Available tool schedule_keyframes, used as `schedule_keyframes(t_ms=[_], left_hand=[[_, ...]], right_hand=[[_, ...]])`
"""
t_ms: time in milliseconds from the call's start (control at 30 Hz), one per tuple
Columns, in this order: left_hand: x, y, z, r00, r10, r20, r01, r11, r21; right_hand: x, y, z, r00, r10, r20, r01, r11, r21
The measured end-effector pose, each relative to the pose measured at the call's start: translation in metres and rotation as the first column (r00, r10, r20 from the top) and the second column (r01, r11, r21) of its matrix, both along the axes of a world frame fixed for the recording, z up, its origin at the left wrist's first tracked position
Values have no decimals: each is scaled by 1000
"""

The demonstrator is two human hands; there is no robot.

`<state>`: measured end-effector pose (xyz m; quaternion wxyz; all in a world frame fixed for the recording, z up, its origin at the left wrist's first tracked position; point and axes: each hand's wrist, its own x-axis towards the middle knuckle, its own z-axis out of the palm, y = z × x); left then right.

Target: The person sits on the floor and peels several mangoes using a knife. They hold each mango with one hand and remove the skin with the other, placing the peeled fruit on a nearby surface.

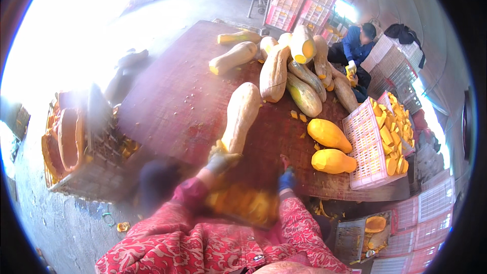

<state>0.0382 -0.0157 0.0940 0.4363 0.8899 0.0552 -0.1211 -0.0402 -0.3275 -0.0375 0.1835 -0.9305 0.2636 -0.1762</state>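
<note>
My left hand (221, 158), in a pale soiled work glove, grips the near end of a long tan butternut-type squash (242, 116). The squash's far end rests on the reddish-brown tabletop (171, 102). My right hand (287, 179) wears a blue glove and is closed around a small reddish tool (284, 161), perhaps a peeler, at the table's near edge. Two peeled orange squashes (329, 135) lie right of it, beside a pink plastic crate (367, 140) of cut orange pieces. Unpeeled squashes (274, 72) with some cut ends are heaped at the far side.
Squash halves and scraps fill a crate (81, 175) at the left. Below the table's edge, orange scraps (243, 203) appear blurred before me. Another person (357, 49) sits beyond the heap, holding orange squash. Stacked crates (414, 220) stand at the lower right.
</note>
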Motion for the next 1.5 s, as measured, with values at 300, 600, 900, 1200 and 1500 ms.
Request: schedule_keyframes(t_ms=[300, 600, 900, 1200, 1500], left_hand=[[-46, 21, -79, 916, -358, -181, -256, -176, -951], [-39, 16, -88, 780, -511, -361, -609, -488, -625], [-7, 30, -67, 756, -494, -430, -652, -501, -569], [-13, 24, -82, 644, -562, -519, -764, -508, -398], [-14, 18, -92, 713, -517, -475, -701, -509, -499]], right_hand=[[21, 184, 57, 957, -110, 267, -95, 754, 650], [39, 227, 119, 848, -289, 445, -425, 131, 895], [39, 182, 168, 912, 142, 384, -403, 138, 905], [175, 152, 161, 929, 141, 343, -371, 404, 837], [328, 183, 171, 917, 390, -88, -398, 911, -107]])
